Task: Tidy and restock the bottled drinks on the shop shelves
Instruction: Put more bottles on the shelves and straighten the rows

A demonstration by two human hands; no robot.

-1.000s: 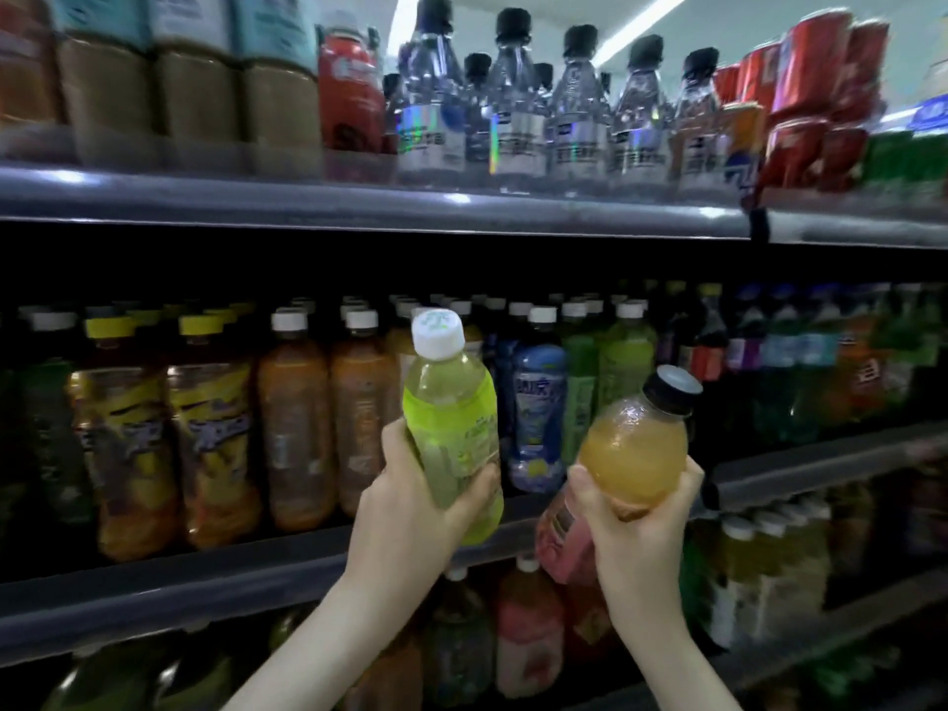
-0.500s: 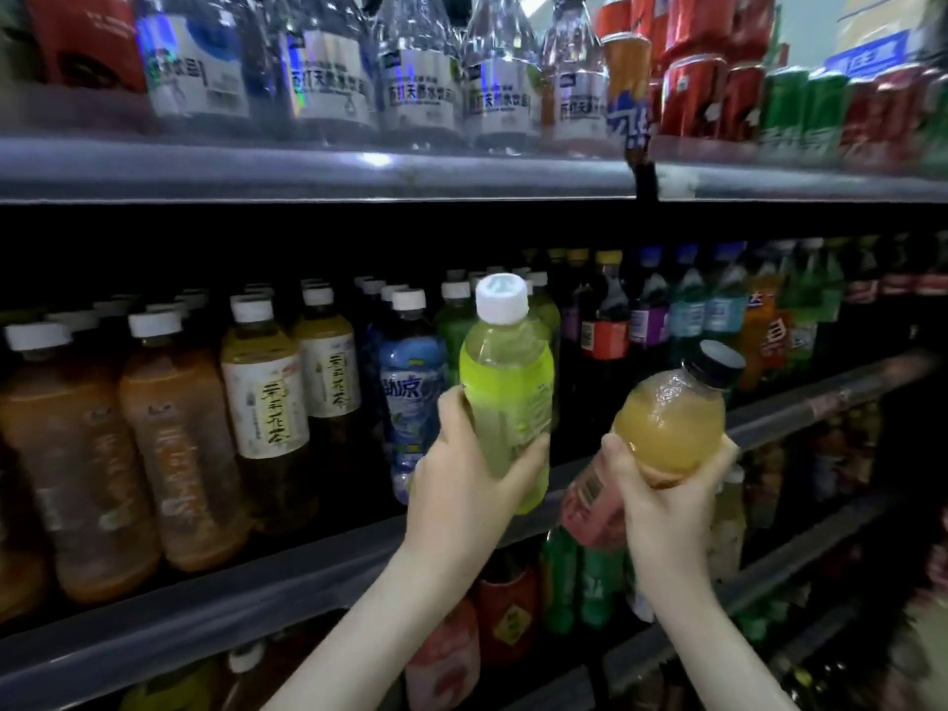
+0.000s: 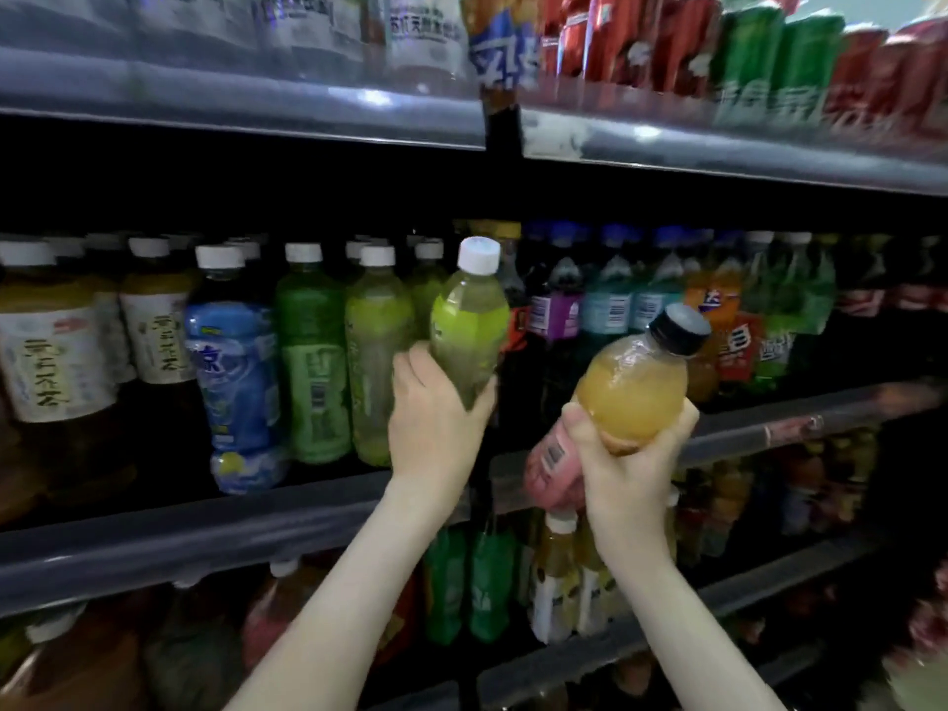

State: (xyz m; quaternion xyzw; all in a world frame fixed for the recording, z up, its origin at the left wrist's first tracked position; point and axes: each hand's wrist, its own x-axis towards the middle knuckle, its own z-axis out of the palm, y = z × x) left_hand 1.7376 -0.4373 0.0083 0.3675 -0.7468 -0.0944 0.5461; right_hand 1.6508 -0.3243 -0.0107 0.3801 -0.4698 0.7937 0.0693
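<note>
Nearest the camera, two bare forearms reach up twd the shelving. Left hand (image 3: 436, 428) is curled round the lower body of a green bottle (image 3: 469, 320). The bottle is roughly upright w/ white cap on top, held just in front of the middle shelf (image 3: 256, 526). Right hand (image 3: 631, 469) grips an orange bottle (image 3: 633, 382) round its middle, above the pink-labelled lower part. Its black cap tilts up and to the right, and it sits lower than the green one, the two bottles apart. Just behind, on the shelf to the left, stand matching green bottles (image 3: 377, 361) w/ white caps, and a blue bottle (image 3: 236, 382) left of them. Judging by that, the green one prob. belongs in that lane: carry it left, set the base flat behind the front rail, label fwd, and push in gently so neighbours don't topple. Keep the orange one clear of the row meanwhile; its slot isn't obvious from here. Farthest up, red cans (image 3: 615, 38) on the top shelf, blurred.
</note>
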